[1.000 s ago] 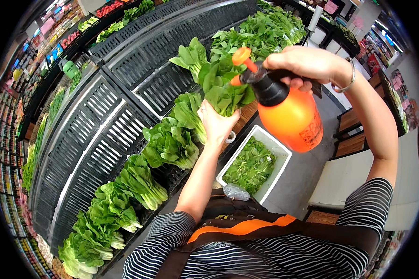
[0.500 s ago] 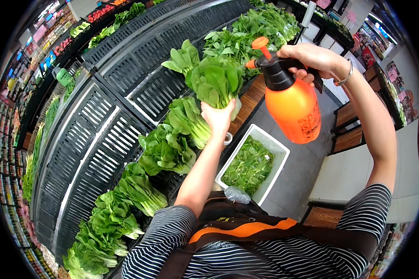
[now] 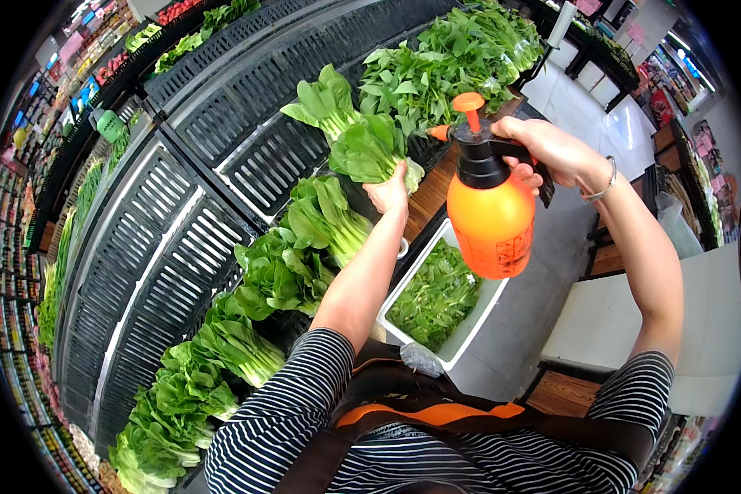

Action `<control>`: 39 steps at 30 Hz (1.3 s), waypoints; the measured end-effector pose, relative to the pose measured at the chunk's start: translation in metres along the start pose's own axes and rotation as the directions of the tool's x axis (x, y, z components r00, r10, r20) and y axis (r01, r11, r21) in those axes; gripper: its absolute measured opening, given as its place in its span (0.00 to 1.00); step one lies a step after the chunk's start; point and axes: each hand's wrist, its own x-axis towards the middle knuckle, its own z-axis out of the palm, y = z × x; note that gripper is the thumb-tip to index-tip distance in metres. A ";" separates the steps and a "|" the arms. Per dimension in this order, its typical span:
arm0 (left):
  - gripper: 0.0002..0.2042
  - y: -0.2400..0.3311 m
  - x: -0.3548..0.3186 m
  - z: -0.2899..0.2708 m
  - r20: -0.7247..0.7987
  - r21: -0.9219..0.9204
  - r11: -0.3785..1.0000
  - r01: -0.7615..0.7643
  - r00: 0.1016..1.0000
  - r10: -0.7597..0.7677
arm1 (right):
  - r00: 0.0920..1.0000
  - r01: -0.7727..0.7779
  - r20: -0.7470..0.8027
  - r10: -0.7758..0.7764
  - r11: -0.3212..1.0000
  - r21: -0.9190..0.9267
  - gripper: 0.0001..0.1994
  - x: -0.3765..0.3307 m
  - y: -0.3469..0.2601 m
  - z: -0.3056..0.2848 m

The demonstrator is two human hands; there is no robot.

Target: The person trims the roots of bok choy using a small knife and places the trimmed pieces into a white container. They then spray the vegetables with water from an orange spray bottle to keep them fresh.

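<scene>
My left hand [image 3: 389, 194] is closed around the side of a bunch of leafy greens like bok choy [image 3: 369, 150], which lies low on the black shelf; some fingers are hidden under it. Another bok choy bunch [image 3: 325, 103] sits just beyond it. With my right hand [image 3: 552, 152] I grip the black handle of an orange pump spray bottle [image 3: 490, 222]. Held upright, the bottle has its orange nozzle [image 3: 439, 132] pointing left toward the greens. More bunches [image 3: 325, 218] run in a row along the shelf toward me.
Slotted black display racks [image 3: 198, 222] slope up on the left. A heap of loose leafy greens [image 3: 449, 70] lies at the far end. Below the shelf's wooden edge [image 3: 428, 198], a white foam box [image 3: 469, 337] of green leaves [image 3: 432, 296] stands on the grey floor [image 3: 543, 272].
My left hand has lowered the bok choy bunch onto the shelf in line with the others. The spray bottle in my right hand has moved slightly left and down.
</scene>
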 end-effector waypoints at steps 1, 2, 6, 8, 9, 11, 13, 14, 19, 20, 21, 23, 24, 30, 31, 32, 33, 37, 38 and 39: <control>0.49 -0.002 0.000 0.001 -0.007 0.059 0.998 0.023 1.000 -0.022 | 1.000 0.026 -0.011 -0.026 0.998 -0.062 0.17 0.004 -0.002 0.004; 0.49 -0.004 0.001 0.004 -0.014 0.115 0.992 0.043 0.999 -0.041 | 1.000 0.010 -0.017 -0.012 0.996 -0.084 0.18 0.010 -0.002 0.003; 0.58 -0.013 0.017 0.000 0.022 0.236 0.969 0.077 0.996 -0.084 | 1.000 -0.005 -0.017 0.003 0.992 -0.126 0.18 0.032 -0.009 0.007; 0.62 -0.009 0.019 -0.003 0.054 0.226 0.970 0.087 0.993 -0.102 | 0.998 0.039 -0.038 -0.046 0.987 -0.157 0.18 0.037 -0.017 0.010; 0.64 -0.006 0.016 -0.008 0.133 0.193 0.975 0.111 0.981 -0.138 | 0.999 0.039 -0.020 -0.042 0.986 -0.160 0.17 0.042 -0.019 0.011; 0.61 0.007 0.009 -0.017 0.172 0.130 0.959 0.253 0.946 -0.274 | 0.999 0.038 0.014 -0.036 0.983 -0.178 0.18 0.052 -0.025 0.018; 0.56 0.039 -0.020 -0.033 0.371 0.013 0.969 0.246 0.899 -0.233 | 1.000 -0.011 0.022 0.015 0.985 -0.169 0.18 0.054 -0.025 0.013; 0.55 0.061 -0.022 -0.047 0.369 -0.081 0.984 0.161 0.922 -0.120 | 1.000 -0.007 0.008 0.008 0.989 -0.148 0.18 0.057 -0.027 0.013; 0.43 0.143 0.097 -0.070 0.171 -0.094 0.996 0.001 0.985 0.015 | 0.999 -0.046 -0.002 0.046 0.999 -0.028 0.17 0.069 -0.021 0.017; 0.42 0.144 0.131 -0.061 0.333 -0.084 0.991 0.104 0.940 -0.071 | 0.996 -0.086 -0.025 0.086 0.996 0.002 0.17 0.062 -0.022 0.022; 0.41 0.153 0.142 -0.053 0.489 -0.026 0.980 0.198 0.857 -0.160 | 0.995 -0.088 -0.053 0.089 0.996 0.014 0.17 0.060 -0.014 0.021; 0.51 0.136 0.170 -0.030 0.583 0.205 0.974 0.099 0.787 -0.203 | 0.992 -0.067 -0.100 0.071 0.997 0.047 0.17 0.057 -0.008 0.027; 0.54 0.123 0.216 -0.029 0.588 0.207 0.978 0.020 0.796 -0.141 | 0.993 -0.053 -0.102 0.058 0.997 0.057 0.17 0.056 -0.021 0.036; 0.71 0.112 0.204 0.030 0.069 0.391 0.869 0.302 0.932 -0.355 | 0.966 -0.052 -0.219 0.141 0.929 0.368 0.20 0.051 -0.010 0.039; 0.70 0.113 0.182 0.030 0.081 0.368 0.884 0.288 0.937 -0.339 | 0.960 -0.038 -0.240 0.142 0.919 0.393 0.20 0.048 0.000 0.037; 0.70 0.119 0.174 0.021 0.073 0.316 0.907 0.277 0.946 -0.315 | 0.968 -0.018 -0.225 0.112 0.923 0.384 0.20 0.046 -0.002 0.040; 0.63 0.119 0.176 0.021 0.018 0.260 0.926 0.275 0.957 -0.289 | 0.974 0.002 -0.209 0.083 0.927 0.374 0.20 0.044 -0.004 0.042; 0.54 0.126 0.175 0.007 -0.041 0.243 0.943 0.227 0.974 -0.224 | 0.982 0.058 -0.191 0.006 0.944 0.325 0.20 0.033 -0.012 0.046; 0.53 0.128 0.179 0.003 -0.045 0.239 0.950 0.201 0.980 -0.195 | 0.983 0.078 -0.184 -0.018 0.944 0.320 0.20 0.030 -0.016 0.048; 0.53 0.128 0.183 -0.002 -0.051 0.234 0.956 0.175 0.985 -0.167 | 0.980 0.078 -0.200 -0.010 0.940 0.333 0.20 0.026 -0.021 0.050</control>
